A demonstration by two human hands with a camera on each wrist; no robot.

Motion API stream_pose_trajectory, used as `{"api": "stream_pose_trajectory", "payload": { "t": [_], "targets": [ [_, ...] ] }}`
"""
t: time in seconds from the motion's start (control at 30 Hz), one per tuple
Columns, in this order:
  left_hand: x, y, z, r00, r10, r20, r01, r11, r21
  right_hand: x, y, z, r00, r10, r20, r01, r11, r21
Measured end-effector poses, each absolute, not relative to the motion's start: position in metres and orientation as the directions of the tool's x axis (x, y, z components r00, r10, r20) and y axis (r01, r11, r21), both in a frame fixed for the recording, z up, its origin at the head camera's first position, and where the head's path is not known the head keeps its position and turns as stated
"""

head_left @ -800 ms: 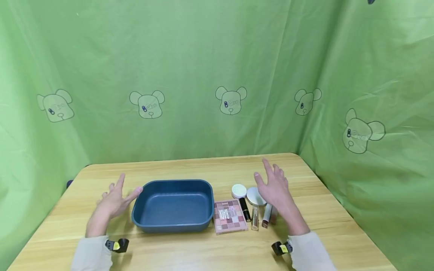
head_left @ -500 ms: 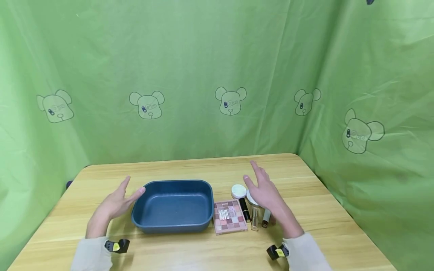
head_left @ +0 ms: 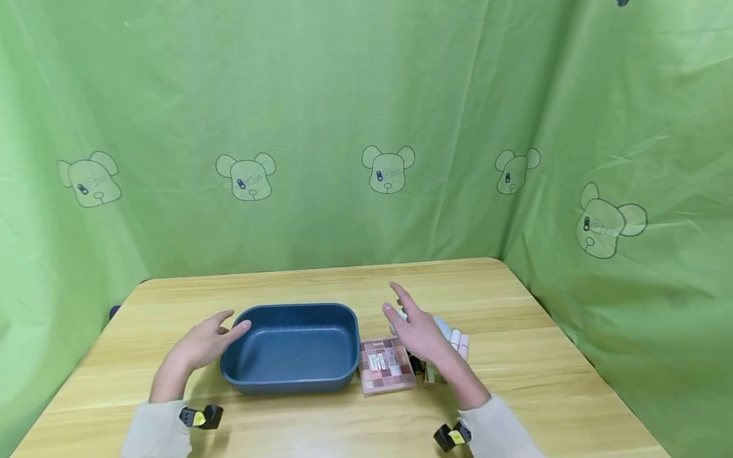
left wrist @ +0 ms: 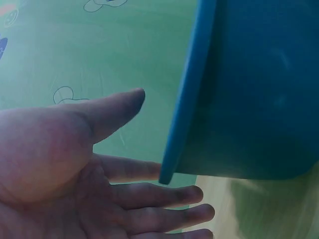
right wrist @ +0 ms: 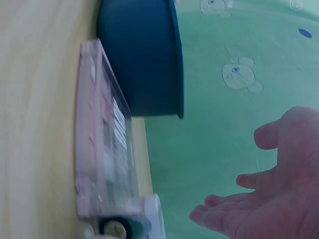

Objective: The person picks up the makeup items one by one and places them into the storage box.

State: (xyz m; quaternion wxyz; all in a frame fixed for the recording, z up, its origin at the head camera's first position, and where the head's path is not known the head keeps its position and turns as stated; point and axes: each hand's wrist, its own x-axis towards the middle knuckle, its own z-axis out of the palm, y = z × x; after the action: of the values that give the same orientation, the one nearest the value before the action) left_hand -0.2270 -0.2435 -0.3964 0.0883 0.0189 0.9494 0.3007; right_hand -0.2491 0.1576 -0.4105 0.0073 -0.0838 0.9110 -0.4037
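Observation:
A dark blue rectangular tub [head_left: 291,386] stands on the table. My left hand [head_left: 202,343] is at its left rim, fingers extended, holding nothing; in the left wrist view the thumb [left wrist: 122,112] is apart from the rim. My right hand [head_left: 420,332] hovers, fingers spread, above the cosmetics to the right of the tub. A pink eyeshadow palette [head_left: 386,367] lies flat against the tub's right side. Beside it, partly hidden under the right hand and forearm, are a black tube [head_left: 415,364], a gold-toned tube [head_left: 429,375] and a round silvery compact [head_left: 443,326].
Two pale capped tubes [head_left: 460,342] lie right of the right forearm. The wooden table [head_left: 550,375] ends at a green curtain [head_left: 321,222] with bear-head prints behind and at the sides. Each wrist wears a small black camera.
My right hand has moved left over the cosmetics, from the compact's side toward the palette. The left hand has shifted slightly right, nearer the tub's rim, its index finger lowered.

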Motion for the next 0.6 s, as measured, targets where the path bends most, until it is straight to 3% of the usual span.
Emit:
{"api": "stream_pose_trajectory", "payload": {
  "t": [0.6],
  "targets": [
    [-0.231, -0.241, -0.401, -0.983, 0.129, -0.132, 0.027, 0.806, 0.592, -0.237, 0.12, -0.426, -0.965, -0.247, 0.087, -0.205, 0.503, -0.84]
  ]
}}
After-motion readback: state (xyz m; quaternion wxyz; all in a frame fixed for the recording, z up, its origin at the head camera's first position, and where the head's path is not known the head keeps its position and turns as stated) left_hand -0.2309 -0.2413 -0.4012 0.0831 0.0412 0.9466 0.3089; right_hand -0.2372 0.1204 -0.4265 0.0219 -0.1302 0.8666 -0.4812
